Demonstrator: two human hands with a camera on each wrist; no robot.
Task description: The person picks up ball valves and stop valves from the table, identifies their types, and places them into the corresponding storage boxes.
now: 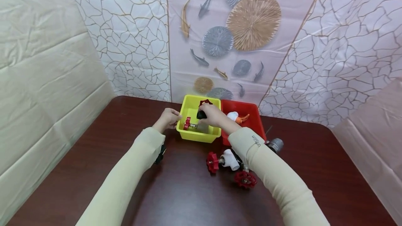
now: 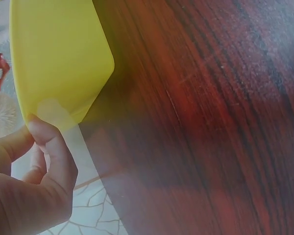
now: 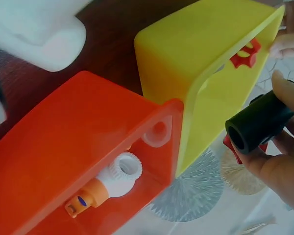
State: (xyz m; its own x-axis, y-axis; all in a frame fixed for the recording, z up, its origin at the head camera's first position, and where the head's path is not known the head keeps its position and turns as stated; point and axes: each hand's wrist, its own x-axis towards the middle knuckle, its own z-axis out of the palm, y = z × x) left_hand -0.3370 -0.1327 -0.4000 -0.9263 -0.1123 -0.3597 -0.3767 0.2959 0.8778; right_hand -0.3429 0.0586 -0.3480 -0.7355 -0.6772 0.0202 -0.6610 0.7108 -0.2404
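My right hand (image 1: 214,113) grips a black valve (image 3: 259,120) with a red handwheel (image 1: 205,103), holding it over the yellow bin (image 1: 198,137). In the right wrist view the valve's round open end faces the camera, and fingers and thumb wrap its body. At the bin's left side, my left hand (image 1: 170,118) pinches the rim between thumb and fingertips, as the left wrist view shows close up. Inside the yellow bin, to the left of the right hand, lies a valve with a red handwheel (image 1: 187,123) and a metal stem.
Against the yellow bin's right side stands a red bin (image 1: 258,123) holding a white valve with an orange lever (image 3: 125,178). Nearer on the table are a white valve (image 1: 230,159) with a red wheel, another red handwheel (image 1: 245,179), and a grey cylindrical part (image 1: 276,144) partly behind the right sleeve.
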